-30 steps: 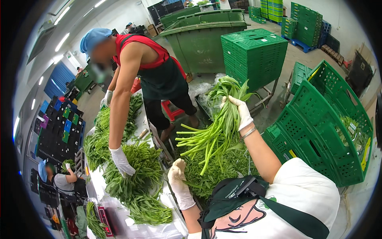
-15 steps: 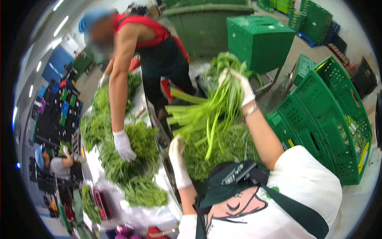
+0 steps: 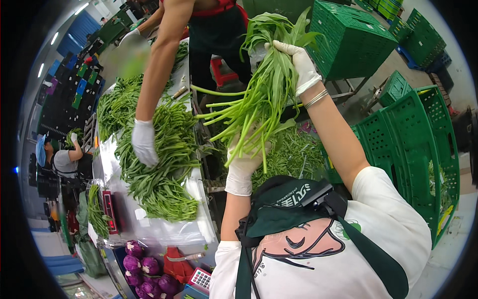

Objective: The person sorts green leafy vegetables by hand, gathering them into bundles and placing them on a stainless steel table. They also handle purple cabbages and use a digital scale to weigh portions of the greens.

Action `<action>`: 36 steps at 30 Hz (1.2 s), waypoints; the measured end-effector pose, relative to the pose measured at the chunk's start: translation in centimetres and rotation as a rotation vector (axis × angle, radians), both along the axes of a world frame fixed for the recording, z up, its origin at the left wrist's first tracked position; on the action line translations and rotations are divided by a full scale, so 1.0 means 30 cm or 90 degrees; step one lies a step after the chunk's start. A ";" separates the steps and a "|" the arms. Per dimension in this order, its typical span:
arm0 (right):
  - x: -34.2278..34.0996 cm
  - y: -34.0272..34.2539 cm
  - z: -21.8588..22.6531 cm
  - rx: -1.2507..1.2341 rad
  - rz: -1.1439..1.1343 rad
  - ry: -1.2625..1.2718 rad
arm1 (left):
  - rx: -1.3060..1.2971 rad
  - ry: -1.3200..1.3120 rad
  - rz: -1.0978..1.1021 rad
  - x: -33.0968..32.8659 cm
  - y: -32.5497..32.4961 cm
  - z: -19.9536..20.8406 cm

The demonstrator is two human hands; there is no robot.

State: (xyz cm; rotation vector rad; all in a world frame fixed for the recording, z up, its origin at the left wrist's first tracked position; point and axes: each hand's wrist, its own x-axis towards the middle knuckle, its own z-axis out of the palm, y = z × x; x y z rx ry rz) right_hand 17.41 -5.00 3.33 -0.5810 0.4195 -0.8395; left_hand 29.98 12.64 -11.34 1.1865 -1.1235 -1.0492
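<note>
In my gloved right hand I hold up a bunch of water spinach by its leafy upper part; the fingers are closed round it. Long pale-green stems fan out to the left and hang down. My gloved left hand is beneath the lower stems, which cross in front of it and hide its fingers, so I cannot tell whether it grips them. Under the bunch lies a pile of loose greens. To the left, more water spinach is heaped on the plastic-covered table.
Across the table, a co-worker's gloved hand touches the heap. Green crates stand at my right, another green crate beyond. Red cabbages, a knife, a calculator and a scale with a red display lie at lower left.
My right hand has lifted the bunch slightly up and away. My left hand has moved up and right, under the stems. The view has tilted lower, showing more of the near table.
</note>
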 end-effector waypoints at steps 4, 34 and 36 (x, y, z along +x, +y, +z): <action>0.006 -0.017 -0.021 0.051 0.116 -0.109 | -0.036 0.132 -0.020 -0.033 -0.005 0.035; -0.088 -0.026 -0.067 -0.009 -0.216 -0.063 | 0.234 0.033 0.010 0.072 0.138 -0.066; -0.057 0.001 -0.067 -0.006 -0.265 -0.080 | 0.287 -0.055 -0.228 0.045 0.108 0.013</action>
